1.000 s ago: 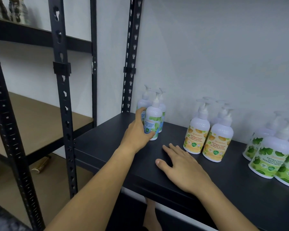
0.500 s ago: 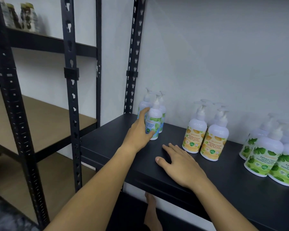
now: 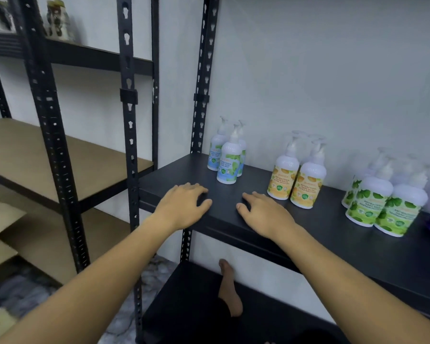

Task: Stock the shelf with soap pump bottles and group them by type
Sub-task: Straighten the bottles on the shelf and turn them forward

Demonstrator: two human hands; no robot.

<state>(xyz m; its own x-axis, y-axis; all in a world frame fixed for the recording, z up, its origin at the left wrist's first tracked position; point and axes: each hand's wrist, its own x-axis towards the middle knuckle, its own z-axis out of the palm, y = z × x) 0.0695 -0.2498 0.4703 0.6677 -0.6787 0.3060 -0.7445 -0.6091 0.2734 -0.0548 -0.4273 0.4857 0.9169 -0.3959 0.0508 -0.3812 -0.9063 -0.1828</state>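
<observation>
Head view shows the black shelf (image 3: 308, 234) already stocked in three groups: blue-label bottles (image 3: 227, 165) at left, orange-label bottles (image 3: 296, 181) in middle, green-label bottles (image 3: 382, 207) at right; little seems left; left hand (image 3: 181, 207) and right hand (image 3: 263, 214) rest flat, each grip empty, near the bottles without touching.

Left hand (image 3: 184, 207) released blue-label bottle (image 3: 227, 165); rests flat.

Both hands (image 3: 184, 207) flat on shelf (image 3: 333, 244)
</observation>
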